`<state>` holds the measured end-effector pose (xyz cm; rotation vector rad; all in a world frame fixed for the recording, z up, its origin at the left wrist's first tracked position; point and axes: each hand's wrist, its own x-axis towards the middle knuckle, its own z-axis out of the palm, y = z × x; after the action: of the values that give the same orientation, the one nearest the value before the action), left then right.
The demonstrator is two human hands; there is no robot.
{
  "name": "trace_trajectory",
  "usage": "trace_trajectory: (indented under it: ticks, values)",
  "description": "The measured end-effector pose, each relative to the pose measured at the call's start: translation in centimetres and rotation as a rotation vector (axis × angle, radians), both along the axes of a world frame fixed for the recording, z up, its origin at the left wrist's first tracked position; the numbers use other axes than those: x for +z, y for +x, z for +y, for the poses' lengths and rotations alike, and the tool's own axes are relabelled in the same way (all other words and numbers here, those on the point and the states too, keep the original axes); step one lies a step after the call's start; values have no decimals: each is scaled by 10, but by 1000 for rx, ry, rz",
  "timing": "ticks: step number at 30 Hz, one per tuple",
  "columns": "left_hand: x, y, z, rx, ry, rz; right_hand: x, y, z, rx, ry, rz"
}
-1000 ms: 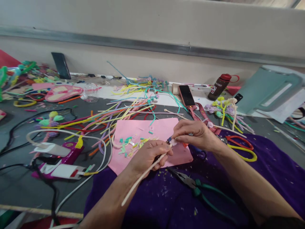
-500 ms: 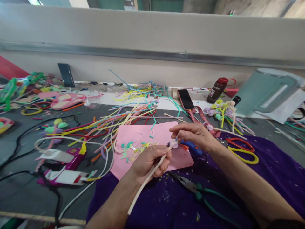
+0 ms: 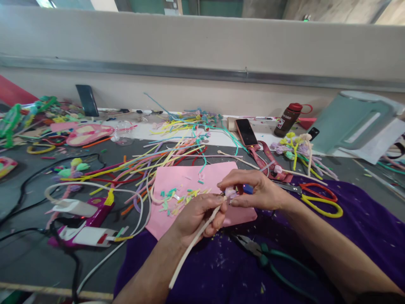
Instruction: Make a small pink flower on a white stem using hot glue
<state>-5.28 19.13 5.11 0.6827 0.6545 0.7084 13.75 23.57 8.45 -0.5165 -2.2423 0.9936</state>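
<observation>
A cream pipe cleaner (image 3: 190, 253) slants down toward me from my left hand (image 3: 199, 213), which pinches it near the upper end. At that end sits a small pale lilac flower (image 3: 232, 193), seemingly of pipe cleaner too. My right hand (image 3: 257, 190) curves round the flower from above and right, thumb below it and forefinger over it; the exact contact is partly hidden. Under both hands lies a pink sheet (image 3: 171, 177) with short cut pieces of pipe cleaner (image 3: 172, 198). Green-handled pliers (image 3: 262, 251) rest on the purple cloth (image 3: 202, 270) just below.
Red and yellow scissors (image 3: 319, 198) lie to the right. Loose pipe cleaners (image 3: 164, 156) spread behind the sheet. A phone (image 3: 247, 131), a brown bottle (image 3: 287, 119) and a teal pitcher (image 3: 351, 122) stand farther back. At left are purple hot tools (image 3: 91, 223) with cables.
My right hand has come down and left, its thumb and fingers now round the flower. The left hand keeps the cream pipe cleaner almost where it was.
</observation>
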Motion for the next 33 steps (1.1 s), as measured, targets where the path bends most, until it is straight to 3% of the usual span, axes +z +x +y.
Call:
trace_trajectory:
  ticks: [13, 16, 23, 27, 33]
  values:
    - [0, 0, 0, 19, 20, 33, 0, -1, -1, 2, 17, -30]
    - [3, 1, -2, 40, 55, 69, 1, 0, -2, -25, -82, -18]
    - [9, 7, -8, 213, 211, 281, -8, 3, 8, -229, -545, 305]
    - [6, 6, -8, 308, 285, 341, -10, 2, 11, -314, -589, 356]
    - [5, 6, -6, 337, 296, 323, -6, -3, 0, -276, -600, 247]
